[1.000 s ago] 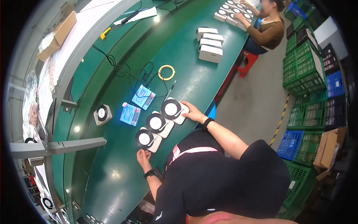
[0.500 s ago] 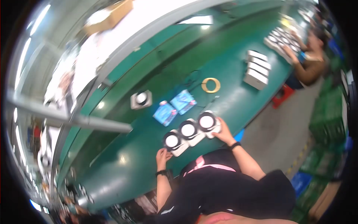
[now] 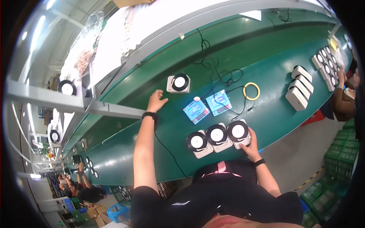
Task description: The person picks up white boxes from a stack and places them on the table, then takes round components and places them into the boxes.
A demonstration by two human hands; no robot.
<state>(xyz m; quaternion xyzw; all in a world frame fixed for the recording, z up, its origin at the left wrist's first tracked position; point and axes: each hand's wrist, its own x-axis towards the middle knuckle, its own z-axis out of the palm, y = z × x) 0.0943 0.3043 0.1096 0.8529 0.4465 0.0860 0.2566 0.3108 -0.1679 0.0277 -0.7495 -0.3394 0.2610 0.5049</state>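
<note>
Three small record players, each a cream base with a black disc and white centre, stand side by side in a row near the table's front edge. My right hand (image 3: 251, 145) grips the rightmost record player (image 3: 238, 131), its thumb on the base and its fingers along the right side. The middle record player (image 3: 217, 135) and the left record player (image 3: 197, 141) touch it in line. Farther off, a single record player (image 3: 178, 83) lies by the back of the table. My left hand (image 3: 156, 101) is just left of it, empty, fingers apart, not touching it.
Two blue printed boxes (image 3: 196, 110) lie beyond the row. A yellow tape ring (image 3: 251, 91), a pen-like tool (image 3: 243, 113) and black cables (image 3: 230, 78) are right of them. Cream units (image 3: 297, 97) stand at right, near a co-worker's hand (image 3: 341, 77). A grey metal bar (image 3: 118, 109) juts in at left.
My left hand has left the left end of the row and reached forward to the single record player. My right hand stays at the row's right end. The view has shifted.
</note>
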